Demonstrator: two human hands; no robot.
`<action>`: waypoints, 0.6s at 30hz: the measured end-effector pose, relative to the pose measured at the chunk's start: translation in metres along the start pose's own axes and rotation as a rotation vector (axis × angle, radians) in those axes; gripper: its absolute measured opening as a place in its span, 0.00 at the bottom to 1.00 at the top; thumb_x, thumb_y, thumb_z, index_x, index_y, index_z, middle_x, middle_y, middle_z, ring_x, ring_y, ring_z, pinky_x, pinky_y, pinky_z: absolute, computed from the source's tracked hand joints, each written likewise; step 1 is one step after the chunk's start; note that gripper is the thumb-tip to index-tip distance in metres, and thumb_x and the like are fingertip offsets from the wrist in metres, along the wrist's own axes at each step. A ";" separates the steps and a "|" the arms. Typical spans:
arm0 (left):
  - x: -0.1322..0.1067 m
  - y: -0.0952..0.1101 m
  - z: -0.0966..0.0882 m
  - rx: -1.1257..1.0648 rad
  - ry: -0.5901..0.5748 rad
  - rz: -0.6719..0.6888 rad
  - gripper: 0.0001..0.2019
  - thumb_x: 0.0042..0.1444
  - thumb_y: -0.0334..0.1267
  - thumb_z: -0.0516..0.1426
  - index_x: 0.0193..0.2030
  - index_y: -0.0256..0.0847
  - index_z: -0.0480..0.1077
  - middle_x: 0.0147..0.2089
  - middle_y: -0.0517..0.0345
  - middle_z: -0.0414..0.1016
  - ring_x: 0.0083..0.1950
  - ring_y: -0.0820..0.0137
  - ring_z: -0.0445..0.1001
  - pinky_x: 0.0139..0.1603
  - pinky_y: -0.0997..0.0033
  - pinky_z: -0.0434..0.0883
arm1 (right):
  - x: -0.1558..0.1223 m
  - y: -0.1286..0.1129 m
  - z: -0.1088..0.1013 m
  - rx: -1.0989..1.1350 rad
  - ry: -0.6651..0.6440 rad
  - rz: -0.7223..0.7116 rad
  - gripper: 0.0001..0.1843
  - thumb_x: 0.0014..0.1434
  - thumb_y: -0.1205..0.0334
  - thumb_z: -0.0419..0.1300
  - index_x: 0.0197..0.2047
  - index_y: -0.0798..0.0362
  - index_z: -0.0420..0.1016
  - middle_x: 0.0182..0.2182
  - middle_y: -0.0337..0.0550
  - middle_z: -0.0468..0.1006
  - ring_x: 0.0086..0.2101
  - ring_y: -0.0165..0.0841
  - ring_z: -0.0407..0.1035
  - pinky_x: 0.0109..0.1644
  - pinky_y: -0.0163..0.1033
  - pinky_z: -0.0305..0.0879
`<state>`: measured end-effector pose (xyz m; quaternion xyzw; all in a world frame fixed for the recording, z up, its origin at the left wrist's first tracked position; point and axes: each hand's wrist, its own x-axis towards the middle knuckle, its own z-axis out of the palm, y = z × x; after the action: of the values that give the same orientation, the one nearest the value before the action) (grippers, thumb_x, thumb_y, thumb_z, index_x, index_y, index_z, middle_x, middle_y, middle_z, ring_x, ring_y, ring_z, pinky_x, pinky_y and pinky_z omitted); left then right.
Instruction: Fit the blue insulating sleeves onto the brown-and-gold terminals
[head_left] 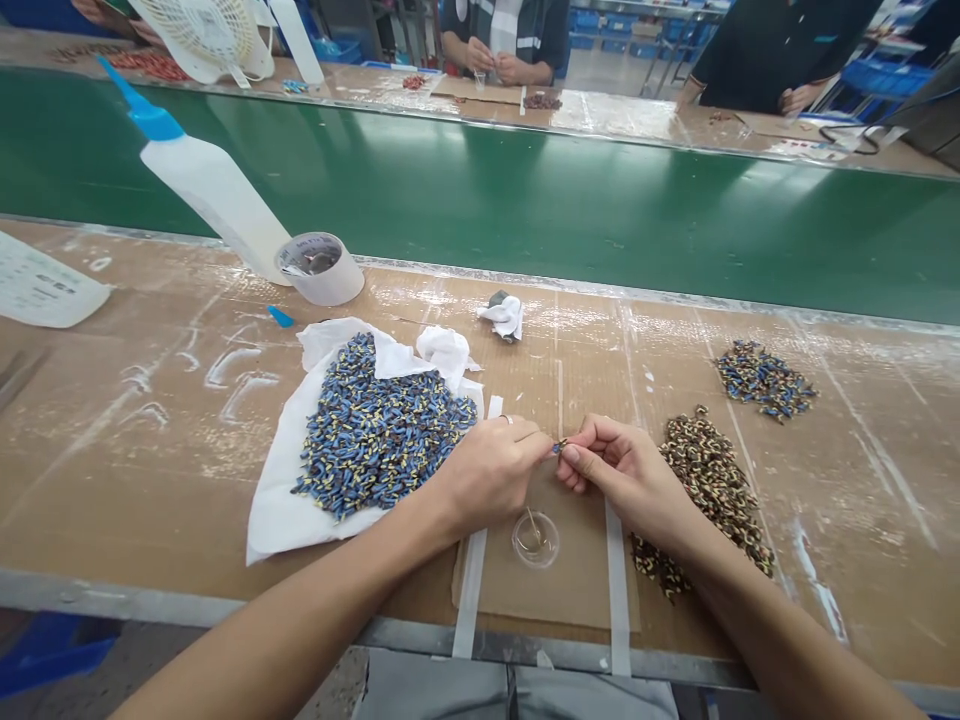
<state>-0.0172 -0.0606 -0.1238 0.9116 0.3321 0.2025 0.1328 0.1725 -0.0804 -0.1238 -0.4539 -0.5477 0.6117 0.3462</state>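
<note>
My left hand point(487, 470) and my right hand point(626, 470) meet over a taped-down cardboard pad point(577, 590), fingertips pinched together on one tiny blue part point(559, 447). Both hands are closed in a pinch. Left of my left hand lies a heap of small blue and yellow parts point(379, 430) on a white cloth point(281, 500). Right of my right hand lies a heap of brown and yellow parts point(709, 480). A small clear round dish point(535, 540) with a thin stick in it sits just below my hands.
A smaller pile of blue parts point(765, 378) lies far right. A white squeeze bottle with a blue nozzle point(206, 185), a tape roll point(321, 268) and a crumpled rag point(504, 315) stand behind. A green conveyor belt point(525, 200) runs across; other people work beyond it.
</note>
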 end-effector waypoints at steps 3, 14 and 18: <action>-0.001 0.002 0.000 0.049 -0.012 -0.005 0.11 0.56 0.24 0.48 0.28 0.37 0.67 0.26 0.57 0.68 0.27 0.70 0.64 0.28 0.71 0.59 | 0.000 0.000 0.001 0.013 -0.006 0.009 0.14 0.61 0.53 0.60 0.30 0.53 0.66 0.26 0.41 0.77 0.26 0.28 0.69 0.31 0.36 0.68; 0.002 -0.004 -0.012 -0.026 -0.067 -0.021 0.10 0.58 0.25 0.49 0.30 0.37 0.69 0.27 0.59 0.71 0.28 0.72 0.67 0.27 0.72 0.56 | -0.002 0.007 0.005 0.006 0.021 0.035 0.11 0.62 0.56 0.59 0.32 0.55 0.69 0.25 0.41 0.76 0.27 0.29 0.71 0.31 0.36 0.69; 0.001 -0.013 -0.011 -0.085 -0.107 -0.056 0.11 0.63 0.30 0.50 0.31 0.36 0.70 0.28 0.59 0.72 0.29 0.72 0.68 0.29 0.73 0.57 | 0.001 0.005 0.003 0.021 0.038 0.082 0.11 0.62 0.56 0.59 0.34 0.55 0.69 0.26 0.42 0.78 0.27 0.29 0.73 0.32 0.35 0.71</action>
<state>-0.0287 -0.0486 -0.1182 0.9050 0.3413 0.1634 0.1945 0.1695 -0.0818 -0.1290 -0.4837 -0.5153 0.6226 0.3359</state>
